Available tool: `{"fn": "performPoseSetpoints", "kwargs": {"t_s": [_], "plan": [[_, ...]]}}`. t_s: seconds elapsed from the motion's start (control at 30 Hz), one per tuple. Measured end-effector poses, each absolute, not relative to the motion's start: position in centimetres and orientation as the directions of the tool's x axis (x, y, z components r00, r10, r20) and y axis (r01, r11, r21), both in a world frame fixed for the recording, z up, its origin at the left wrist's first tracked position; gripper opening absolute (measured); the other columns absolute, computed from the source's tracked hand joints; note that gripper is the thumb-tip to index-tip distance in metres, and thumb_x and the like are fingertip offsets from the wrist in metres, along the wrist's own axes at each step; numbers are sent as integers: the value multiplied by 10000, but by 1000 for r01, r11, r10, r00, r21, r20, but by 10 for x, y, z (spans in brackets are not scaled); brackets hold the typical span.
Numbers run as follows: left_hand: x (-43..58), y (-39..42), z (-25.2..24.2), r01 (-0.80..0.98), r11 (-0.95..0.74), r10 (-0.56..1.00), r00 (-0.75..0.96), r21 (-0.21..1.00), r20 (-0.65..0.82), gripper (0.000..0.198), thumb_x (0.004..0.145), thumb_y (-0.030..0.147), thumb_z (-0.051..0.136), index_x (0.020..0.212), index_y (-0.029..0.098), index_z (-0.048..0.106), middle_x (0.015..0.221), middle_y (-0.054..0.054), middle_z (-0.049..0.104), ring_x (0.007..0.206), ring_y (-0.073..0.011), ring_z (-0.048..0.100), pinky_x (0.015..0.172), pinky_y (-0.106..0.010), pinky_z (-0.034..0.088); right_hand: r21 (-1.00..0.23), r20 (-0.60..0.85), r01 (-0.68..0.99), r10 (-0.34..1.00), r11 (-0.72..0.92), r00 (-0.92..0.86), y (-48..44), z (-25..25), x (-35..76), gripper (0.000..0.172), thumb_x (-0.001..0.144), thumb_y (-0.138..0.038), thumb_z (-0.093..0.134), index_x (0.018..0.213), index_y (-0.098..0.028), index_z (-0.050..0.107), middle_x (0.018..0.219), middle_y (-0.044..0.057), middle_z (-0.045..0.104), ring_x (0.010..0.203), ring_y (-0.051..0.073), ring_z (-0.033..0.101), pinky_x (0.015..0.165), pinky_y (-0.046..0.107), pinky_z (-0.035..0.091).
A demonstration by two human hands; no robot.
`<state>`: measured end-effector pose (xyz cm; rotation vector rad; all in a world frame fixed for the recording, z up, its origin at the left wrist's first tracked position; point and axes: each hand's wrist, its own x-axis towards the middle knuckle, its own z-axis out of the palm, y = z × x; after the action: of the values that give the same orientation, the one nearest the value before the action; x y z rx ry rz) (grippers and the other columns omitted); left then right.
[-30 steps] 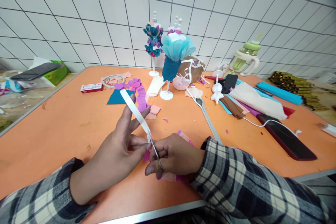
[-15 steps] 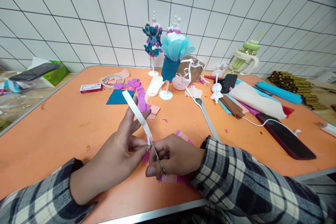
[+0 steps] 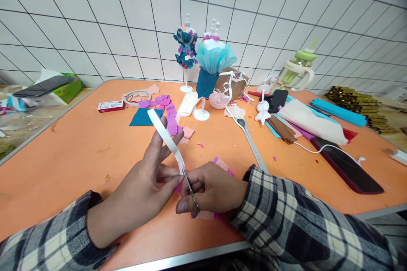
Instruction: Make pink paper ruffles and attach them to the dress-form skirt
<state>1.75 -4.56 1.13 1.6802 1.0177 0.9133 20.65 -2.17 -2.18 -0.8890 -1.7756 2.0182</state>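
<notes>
A narrow white strip (image 3: 165, 135) is pinched at its lower end between the thumb and index finger of my left hand (image 3: 143, 186); the other fingers are raised and the strip's upper part leans over them. My right hand (image 3: 210, 188) is closed round small metal scissors (image 3: 192, 194), whose blades meet the strip near the left fingertips. Beneath my hands lie purple and peach paper pieces (image 3: 224, 166), partly covered. Behind them, violet paper pieces (image 3: 171, 120) and a dark teal sheet (image 3: 141, 117) rest on the orange table (image 3: 76, 152).
Two small dress-form stands, one with a blue skirt (image 3: 208, 82) and one with teal ruffles (image 3: 186, 48), stand near the tiled wall. A tape roll (image 3: 137, 98) and a small box (image 3: 111, 106) are left. At right are folded papers (image 3: 310, 120), a phone (image 3: 348, 169) and a bottle (image 3: 295, 70).
The scissors' handles have tilted slightly, with the blades still at the strip's lower end. Both hands stay nearly in place; the view has shifted a little.
</notes>
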Motion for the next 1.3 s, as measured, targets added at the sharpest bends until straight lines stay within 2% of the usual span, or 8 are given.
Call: {"fn": "performPoseSetpoints", "kwargs": {"t_s": [0.27,0.43,0.57,0.73,0.83,1.07,1.2,1.3], "plan": [[17,-45,14,182,-184,916,387,966,102,1105,929,100,562,1538,553,-241,1721,-186,177,681,-145,788,557,-258,646,-973,-224,148,590,-175,-776,-20,-28,204,459,668,-557,877,678,-167,635,580,-48,637,515,85,574,526,191,427],[18,-45,12,226,-212,920,374,951,116,1131,904,82,591,1545,576,-199,1722,-177,174,655,-139,778,546,-260,637,-976,-217,159,592,-150,-776,-21,-21,208,455,692,-572,857,729,-164,659,613,-32,650,564,104,608,567,204,467],[17,-46,10,274,-235,925,357,933,129,1140,892,91,620,1564,553,-178,1720,-183,176,692,-169,789,560,-280,649,-978,-203,133,600,-160,-774,-22,-17,209,461,689,-579,855,746,-161,669,639,-24,655,586,116,627,589,219,490],[17,-48,10,224,-239,918,370,945,144,1120,919,97,589,1550,555,-214,1729,-176,131,757,-202,805,624,-335,682,-980,-198,137,622,-144,-758,-23,-20,206,452,675,-561,869,722,-163,660,609,-26,646,561,111,594,546,210,455],[17,-47,10,205,-232,917,373,951,143,1110,931,109,575,1540,560,-235,1731,-176,123,785,-214,809,612,-320,677,-979,-198,127,624,-157,-756,-23,-22,205,445,668,-546,879,710,-165,651,591,-34,640,527,99,567,512,199,429],[20,-46,11,157,-152,925,371,976,85,1120,930,128,582,1525,566,-261,1725,-187,159,671,-143,783,549,-263,641,-978,-209,155,607,-140,-767,-23,-25,204,435,705,-543,859,691,-170,636,581,-46,633,501,80,554,513,191,413],[19,-43,10,143,-115,932,359,983,56,1131,919,159,626,1535,574,-228,1723,-168,191,658,-133,773,558,-265,637,-974,-227,191,593,-124,-772,-21,-19,208,448,701,-571,852,742,-167,661,650,-30,651,580,91,581,586,202,457],[16,-38,11,136,-57,947,321,989,10,1201,878,199,704,1543,548,-234,1712,-186,219,694,-163,786,598,-291,646,-957,-287,219,522,-190,-803,-15,-13,216,484,671,-578,870,852,-167,689,774,-6,685,706,113,634,688,222,499]]}}
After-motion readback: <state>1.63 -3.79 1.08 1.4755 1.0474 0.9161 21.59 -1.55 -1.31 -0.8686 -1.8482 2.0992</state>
